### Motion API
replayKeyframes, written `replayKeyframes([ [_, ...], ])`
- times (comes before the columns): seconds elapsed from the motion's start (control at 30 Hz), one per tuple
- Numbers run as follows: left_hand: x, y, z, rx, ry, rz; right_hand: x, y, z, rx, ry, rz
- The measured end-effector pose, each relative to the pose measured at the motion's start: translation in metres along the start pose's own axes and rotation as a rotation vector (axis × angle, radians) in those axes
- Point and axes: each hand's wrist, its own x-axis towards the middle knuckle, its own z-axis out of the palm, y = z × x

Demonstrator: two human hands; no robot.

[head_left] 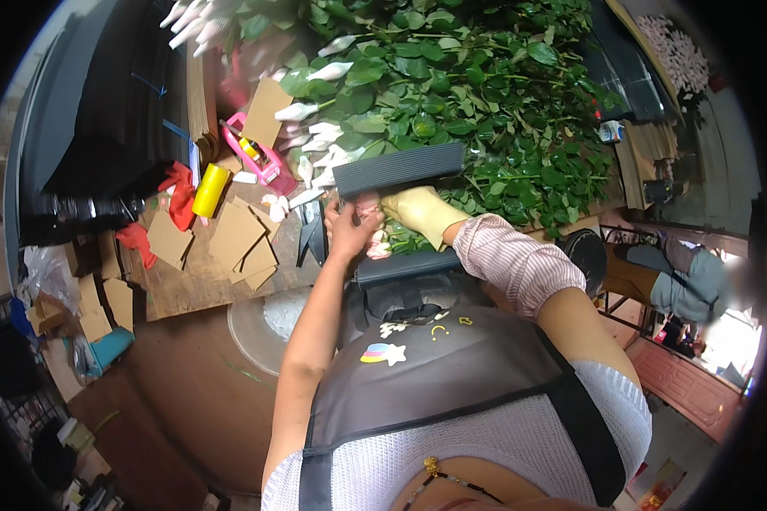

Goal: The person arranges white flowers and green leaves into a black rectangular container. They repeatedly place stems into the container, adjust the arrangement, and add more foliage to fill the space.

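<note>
Pink rose heads lie between my two hands at the table's front edge, between a dark corrugated sheet standing behind them and a second dark sheet in front. My bare left hand curls its fingers and thumb round a pink rose beside the standing sheet's left end. On my right hand is a pale yellow glove; it presses in from the right against the same roses, its fingertips hidden. A black two-armed tool lies just left of my left hand.
Long-stemmed leafy roses fill the table's back and right, several with white-netted heads. Cardboard pieces, a yellow roll, red material and a pink holder lie left. Another person is at the far right.
</note>
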Motion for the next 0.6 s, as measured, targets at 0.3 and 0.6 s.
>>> replayKeyframes([
  [0.3,-0.002,0.001,0.014,-0.035,0.215,0.127,-0.020,-0.019,-0.033,0.031,0.076,0.132],
  [0.6,-0.005,-0.001,0.011,-0.057,0.204,0.149,0.037,-0.016,0.013,0.144,-0.050,0.347],
])
